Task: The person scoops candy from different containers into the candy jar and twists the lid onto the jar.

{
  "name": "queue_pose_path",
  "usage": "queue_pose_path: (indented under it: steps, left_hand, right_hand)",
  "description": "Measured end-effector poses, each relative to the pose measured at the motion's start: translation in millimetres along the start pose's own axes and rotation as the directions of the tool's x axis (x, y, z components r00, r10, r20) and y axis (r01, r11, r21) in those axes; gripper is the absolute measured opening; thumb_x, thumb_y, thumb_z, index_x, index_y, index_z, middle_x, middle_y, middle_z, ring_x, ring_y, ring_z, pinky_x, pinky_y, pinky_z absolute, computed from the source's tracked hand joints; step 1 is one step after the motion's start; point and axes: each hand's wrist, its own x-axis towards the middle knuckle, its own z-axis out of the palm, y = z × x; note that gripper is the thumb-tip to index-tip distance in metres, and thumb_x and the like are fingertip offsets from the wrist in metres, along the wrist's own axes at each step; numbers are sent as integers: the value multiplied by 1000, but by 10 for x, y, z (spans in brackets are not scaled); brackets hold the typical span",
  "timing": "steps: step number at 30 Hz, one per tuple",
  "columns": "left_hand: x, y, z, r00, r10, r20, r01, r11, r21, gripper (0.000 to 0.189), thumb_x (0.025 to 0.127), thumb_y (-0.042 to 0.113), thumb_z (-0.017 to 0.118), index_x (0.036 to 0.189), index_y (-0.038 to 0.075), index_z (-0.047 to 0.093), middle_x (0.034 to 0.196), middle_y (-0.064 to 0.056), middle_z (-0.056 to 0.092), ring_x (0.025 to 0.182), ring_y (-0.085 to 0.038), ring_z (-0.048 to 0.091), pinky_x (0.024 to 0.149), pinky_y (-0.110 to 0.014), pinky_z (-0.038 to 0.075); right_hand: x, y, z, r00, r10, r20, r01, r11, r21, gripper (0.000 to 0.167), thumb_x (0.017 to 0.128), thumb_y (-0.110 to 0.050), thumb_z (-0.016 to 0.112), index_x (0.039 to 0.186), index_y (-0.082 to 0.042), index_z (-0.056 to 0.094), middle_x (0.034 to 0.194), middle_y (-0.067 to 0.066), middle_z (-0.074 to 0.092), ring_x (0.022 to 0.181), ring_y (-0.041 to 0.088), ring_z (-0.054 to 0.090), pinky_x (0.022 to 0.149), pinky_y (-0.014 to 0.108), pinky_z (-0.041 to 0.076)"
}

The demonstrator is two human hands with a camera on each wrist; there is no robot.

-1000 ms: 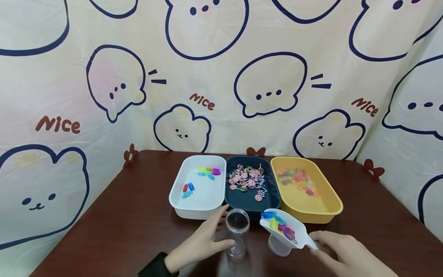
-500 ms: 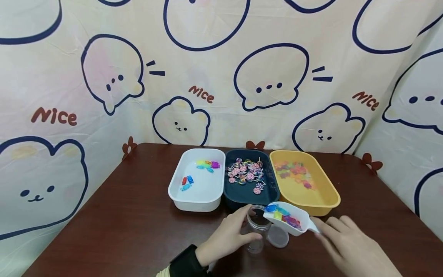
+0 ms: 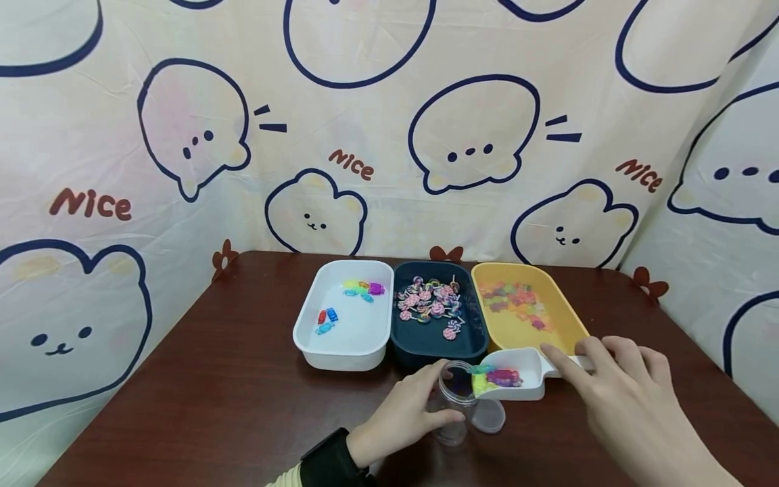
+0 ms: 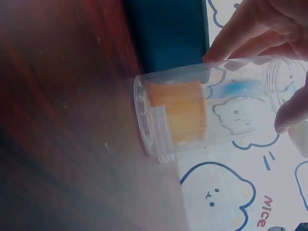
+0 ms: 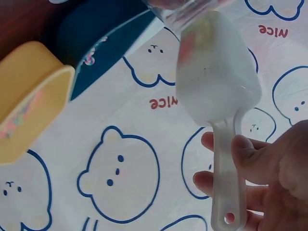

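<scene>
My left hand point(image 3: 404, 409) holds a clear plastic jar point(image 3: 455, 392) by its upper part, thumb on one side and fingers on the other. The jar stands upright on the table, its mouth uncovered. With my right hand point(image 3: 633, 399) I grip the handle of a white scoop point(image 3: 532, 365). Its lip is tipped down at the jar's rim, and several colourful wrapped candies point(image 3: 504, 377) lie toward that lip. Through the jar's upper wall, the left wrist view has a blurred blue patch point(image 4: 237, 88). The right wrist view shows the scoop's underside point(image 5: 211, 82).
A round clear lid point(image 3: 489, 416) lies beside the jar. Behind stand a white tub point(image 3: 343, 360) with several wrapped candies, a dark blue tub point(image 3: 438, 352) with lollipop pieces, and a yellow tub point(image 3: 569, 318) with translucent candies. A patterned cloth point(image 3: 389, 223) hangs behind the brown table point(image 3: 213, 379).
My left hand has closed around the jar and shifted it right, beside the lid. The right hand has risen, tipping the scoop; its candies have slid to the lip, and the blue one has left it.
</scene>
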Motion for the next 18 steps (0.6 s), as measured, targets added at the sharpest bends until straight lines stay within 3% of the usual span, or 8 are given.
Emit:
queue_pose_path:
  steps: [4,7,12,15,18]
  left_hand:
    - [-82,259,-134,1000,-24,4,24,999,22,63,91,41,76,145,24,50,135,3,65,113,-4,61,98,-29,56]
    - [-64,201,-111,1000,-13,-2,13,999,34,63,90,43,76,144,24,51,133,3,65,113,-4,62,95,-29,57]
    - [7,-17,-12,1000,-4,-5,5,1000,20,63,88,50,75,143,30,51,129,7,66,106,-2,61,89,-25,58]
    - [10,-7,-13,1000,-16,2,16,1000,19,61,89,50,74,142,30,51,127,6,66,102,-1,60,86,-24,57]
    - [-23,112,-63,999,-45,12,44,999,17,60,90,48,74,142,27,52,126,4,67,99,-2,59,87,-24,57]
  right_hand:
    - [44,-18,-63,1000,-24,-11,24,1000,-17,72,54,-2,98,120,-16,73,107,14,61,116,44,44,91,64,36]
    - [60,-28,-99,1000,-26,0,26,999,-36,71,54,-3,99,118,-17,74,106,14,61,115,44,45,92,64,36]
    - [81,-23,-117,997,-2,78,6,998,-59,68,59,-6,98,121,-20,73,108,13,62,116,43,46,92,65,37]
    - [84,-9,-98,995,-3,99,8,999,-52,65,61,-6,97,119,-21,73,105,11,63,113,40,49,91,65,40]
    - [75,3,-63,994,-29,105,34,998,-46,62,61,-6,97,116,-21,73,99,7,62,108,35,52,88,60,44]
